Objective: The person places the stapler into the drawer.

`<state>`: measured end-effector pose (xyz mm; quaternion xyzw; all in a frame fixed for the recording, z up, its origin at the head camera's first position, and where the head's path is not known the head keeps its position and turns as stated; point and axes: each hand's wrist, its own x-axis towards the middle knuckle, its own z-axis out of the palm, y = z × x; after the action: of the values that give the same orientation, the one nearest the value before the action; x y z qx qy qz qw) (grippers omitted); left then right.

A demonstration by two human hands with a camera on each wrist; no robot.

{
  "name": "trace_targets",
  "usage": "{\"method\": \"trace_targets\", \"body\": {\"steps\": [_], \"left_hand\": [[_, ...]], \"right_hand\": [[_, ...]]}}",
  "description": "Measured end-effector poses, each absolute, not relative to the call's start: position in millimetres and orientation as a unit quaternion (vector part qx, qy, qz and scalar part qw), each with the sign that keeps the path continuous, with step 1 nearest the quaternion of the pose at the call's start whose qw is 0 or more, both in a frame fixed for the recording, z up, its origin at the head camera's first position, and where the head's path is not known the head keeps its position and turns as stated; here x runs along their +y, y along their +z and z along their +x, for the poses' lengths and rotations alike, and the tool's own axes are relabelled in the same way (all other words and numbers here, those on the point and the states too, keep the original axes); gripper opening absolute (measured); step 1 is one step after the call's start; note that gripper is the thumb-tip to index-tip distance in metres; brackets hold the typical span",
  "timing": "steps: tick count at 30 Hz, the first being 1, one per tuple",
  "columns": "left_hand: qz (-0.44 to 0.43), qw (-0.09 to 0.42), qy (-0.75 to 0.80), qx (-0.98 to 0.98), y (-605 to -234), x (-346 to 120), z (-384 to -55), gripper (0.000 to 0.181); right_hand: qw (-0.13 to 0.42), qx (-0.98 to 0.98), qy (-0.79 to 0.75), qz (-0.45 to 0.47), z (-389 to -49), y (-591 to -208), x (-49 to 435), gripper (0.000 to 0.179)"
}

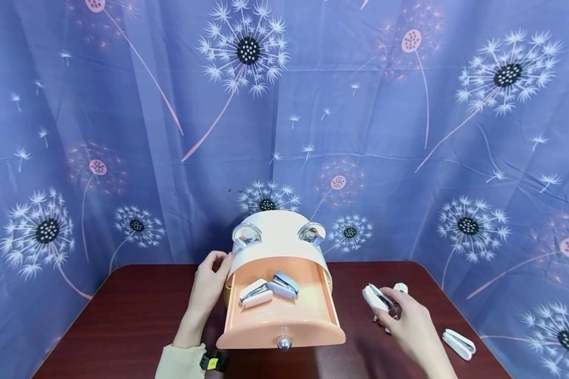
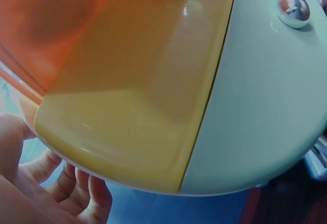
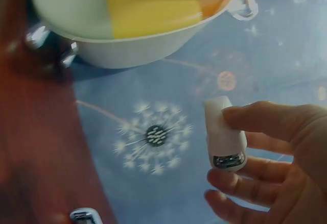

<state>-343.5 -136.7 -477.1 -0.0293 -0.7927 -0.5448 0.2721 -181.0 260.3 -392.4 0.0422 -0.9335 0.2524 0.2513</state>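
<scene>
My left hand [image 1: 208, 281] rests against the left side of a white drawer cabinet [image 1: 277, 231]; its fingers [image 2: 66, 185] touch the cabinet's side. The cabinet's peach top drawer [image 1: 308, 300] is pulled out. A pale pink stapler [image 1: 256, 293] and a lavender stapler [image 1: 283, 286] lie in it, close together. Right of the cabinet, my right hand [image 1: 410, 321] pinches a white stapler [image 1: 376, 298] between thumb and fingers, above the table. The same white stapler [image 3: 225, 132] shows in the right wrist view.
Another white stapler [image 1: 459, 345] lies near the table's right edge. A white item [image 1: 400, 287], partly hidden, is behind my right hand. Below the top drawer are a yellow drawer [image 2: 138, 106] and a green drawer [image 2: 260, 91]. A blue dandelion-print curtain [image 1: 284, 105] surrounds the table [image 1: 137, 316].
</scene>
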Motion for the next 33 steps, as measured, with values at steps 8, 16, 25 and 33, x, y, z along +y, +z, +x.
{"method": "trace_targets", "body": {"steps": [8, 16, 25, 33], "left_hand": [[-0.056, 0.275, -0.547, -0.789, -458, -134, -325, 0.027], [-0.046, 0.258, -0.575, -0.775, -415, -122, -289, 0.027], [-0.038, 0.211, -0.592, -0.777, -402, -118, -285, 0.032], [-0.029, 0.215, -0.596, -0.773, -402, -121, -282, 0.033]], "right_hand": [[0.349, -0.895, 0.242, 0.134, -174, -374, 250, 0.042], [0.359, -0.872, 0.263, 0.205, -171, -362, 229, 0.047], [0.354, -0.848, 0.272, 0.284, -172, -352, 201, 0.046], [0.294, -0.842, 0.259, 0.371, -184, -341, 179, 0.043]]}}
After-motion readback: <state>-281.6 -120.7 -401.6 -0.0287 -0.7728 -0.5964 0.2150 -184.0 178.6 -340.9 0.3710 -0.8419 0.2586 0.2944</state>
